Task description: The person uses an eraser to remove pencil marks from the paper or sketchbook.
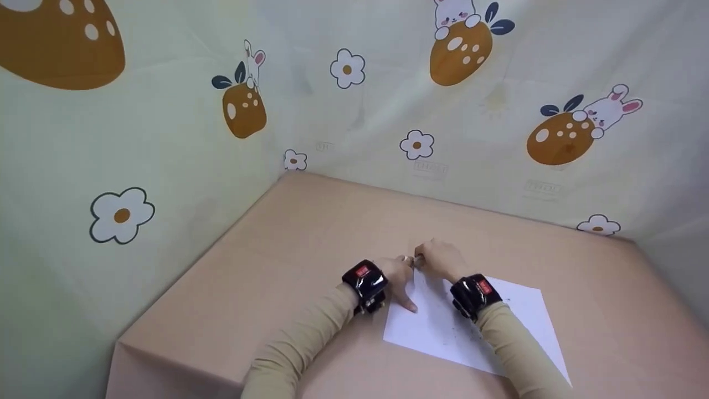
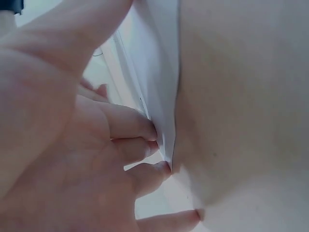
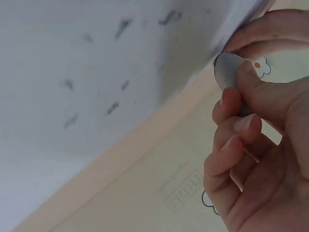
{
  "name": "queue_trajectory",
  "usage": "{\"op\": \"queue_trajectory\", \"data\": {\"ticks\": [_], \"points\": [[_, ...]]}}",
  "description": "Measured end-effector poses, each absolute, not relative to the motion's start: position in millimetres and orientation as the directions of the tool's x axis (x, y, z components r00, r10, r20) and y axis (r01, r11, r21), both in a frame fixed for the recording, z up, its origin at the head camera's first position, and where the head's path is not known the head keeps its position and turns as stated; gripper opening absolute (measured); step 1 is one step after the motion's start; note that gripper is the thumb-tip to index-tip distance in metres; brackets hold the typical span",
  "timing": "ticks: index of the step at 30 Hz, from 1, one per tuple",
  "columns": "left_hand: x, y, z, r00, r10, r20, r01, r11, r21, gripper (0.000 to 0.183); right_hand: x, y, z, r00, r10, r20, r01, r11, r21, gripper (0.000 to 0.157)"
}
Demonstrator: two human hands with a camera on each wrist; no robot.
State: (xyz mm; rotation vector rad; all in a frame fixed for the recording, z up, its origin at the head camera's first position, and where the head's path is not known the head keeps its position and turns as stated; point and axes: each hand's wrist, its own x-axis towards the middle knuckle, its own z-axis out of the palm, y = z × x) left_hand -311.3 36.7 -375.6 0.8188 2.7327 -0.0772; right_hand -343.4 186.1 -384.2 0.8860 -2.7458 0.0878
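Note:
A white sheet of paper (image 1: 421, 327) lies on the table. At its far left corner my right hand (image 1: 443, 260) pinches a small greyish eraser (image 3: 226, 71) between thumb and fingers, its worn end against the paper. Dark eraser crumbs (image 3: 123, 28) are scattered over the sheet in the right wrist view. Close beside it, my left hand (image 1: 397, 277) rests on the paper's left edge, thumb spread toward me. The left wrist view shows its fingertips (image 2: 152, 130) on the sheet and one fingertip past the edge on the table.
A tan cover (image 1: 266, 266) spreads over the table. Pale curtains (image 1: 183, 149) printed with rabbits, fruit and flowers stand along its left and far sides. The table's near left corner (image 1: 119, 342) drops off sharply.

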Motion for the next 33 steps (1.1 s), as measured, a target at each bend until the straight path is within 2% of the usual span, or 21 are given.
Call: {"op": "queue_trajectory", "data": {"ticks": [4,7,9,13,17,19,22,26,29,33], "points": [[-310.1,35.2,-374.9,-0.809,0.516,-0.282,0.506,0.855,0.115,0.091,-339.8,186.1,-379.8,-0.794,-0.583,0.171,-0.591,0.806,0.005,0.003],[-309.9,34.8,-375.2,-0.816,0.503,-0.283,0.488,0.864,0.128,0.097,-337.2,188.7,-374.9,-0.803,-0.588,0.099,-0.592,0.806,-0.015,0.003],[-310.3,35.1,-375.7,-0.815,0.501,-0.29,0.498,0.863,0.091,0.1,-337.9,189.3,-374.6,-0.809,-0.578,0.112,-0.583,0.812,-0.019,0.004],[-311.0,35.8,-375.6,-0.805,0.51,-0.304,0.529,0.848,0.022,0.095,-340.3,186.6,-379.5,-0.828,-0.529,0.188,-0.541,0.841,-0.019,0.008],[-310.5,35.8,-375.7,-0.808,0.519,-0.278,0.524,0.849,0.063,0.092,-337.3,183.7,-379.7,-0.84,-0.516,0.17,-0.518,0.855,0.035,0.006],[-310.3,35.7,-376.1,-0.814,0.518,-0.261,0.511,0.854,0.099,0.097,-334.0,184.4,-375.6,-0.833,-0.538,0.127,-0.534,0.843,0.068,0.006],[-310.6,35.0,-377.8,-0.817,0.518,-0.254,0.516,0.853,0.082,0.102,-331.7,187.3,-368.9,-0.825,-0.563,0.053,-0.561,0.827,0.048,0.009],[-312.5,34.0,-379.3,-0.798,0.535,-0.278,0.549,0.835,0.029,0.099,-337.9,186.9,-374.4,-0.849,-0.52,0.096,-0.524,0.851,-0.029,0.012],[-311.9,33.0,-378.4,-0.797,0.531,-0.288,0.538,0.841,0.062,0.091,-340.7,183.1,-380.2,-0.858,-0.49,0.151,-0.502,0.864,-0.047,0.01],[-309.1,32.1,-377.1,-0.801,0.53,-0.279,0.524,0.846,0.1,0.092,-337.2,182.5,-374.0,-0.82,-0.566,0.089,-0.569,0.823,-0.01,0.008]]}}
